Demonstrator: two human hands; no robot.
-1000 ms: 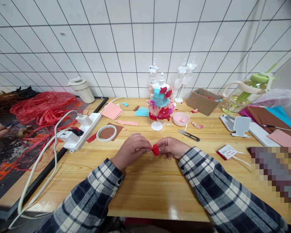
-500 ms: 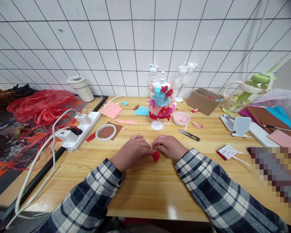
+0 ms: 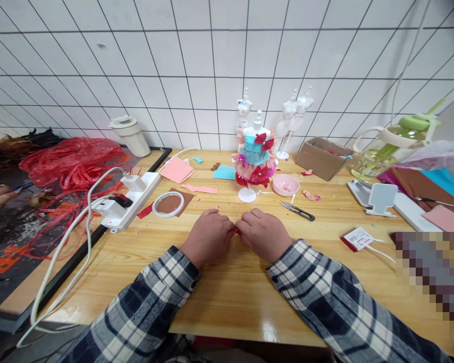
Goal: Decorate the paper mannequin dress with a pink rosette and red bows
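Your wooden table (image 3: 227, 297) fills the view, tiled wall behind. At 9 o'clock, a heap of red plastic string (image 3: 71, 161), with a white power strip (image 3: 126, 201) just beside it. At 12 o'clock from your hands stands a small mannequin (image 3: 254, 156) in a blue, pink and red paper dress. Pink bowl (image 3: 286, 184) just right of it, black snips (image 3: 297, 210) at 1 o'clock near your right hand. Your left hand (image 3: 208, 236) and right hand (image 3: 264, 234) rest on the table, knuckles up, fingertips meeting. Both are pinched together on a small red paper piece (image 3: 237, 231), mostly hidden, only a sliver showing between them.
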